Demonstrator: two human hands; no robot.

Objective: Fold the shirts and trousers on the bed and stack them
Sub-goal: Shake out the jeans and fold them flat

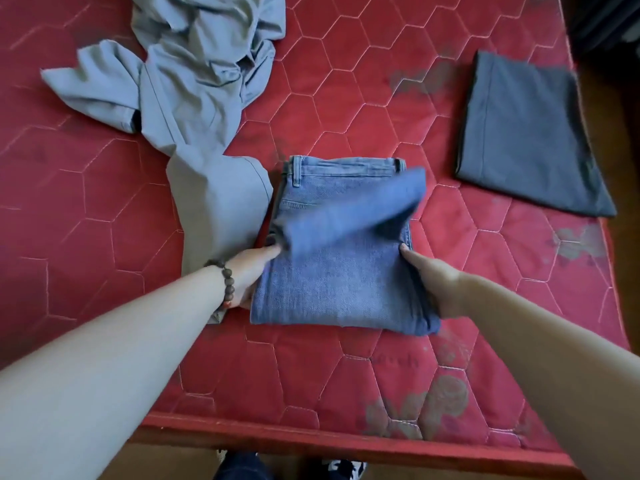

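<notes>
Lying crumpled at far left, grey trousers (194, 98) touching the jeans' (332, 271) left edge; left hand (247, 275) and right hand (433, 282) gripping the jeans' side edges, flap blurred above; bare mattress (415, 375) in front; folded dark garment (526, 133) well apart at right edge

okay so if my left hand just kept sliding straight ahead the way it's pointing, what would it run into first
The left hand points up the left edge of the folded jeans, which its grip already holds. Going straight on, it would probably brush the grey garment lying against that edge, then the bare red mattress. Depth is hard to judge.
</notes>
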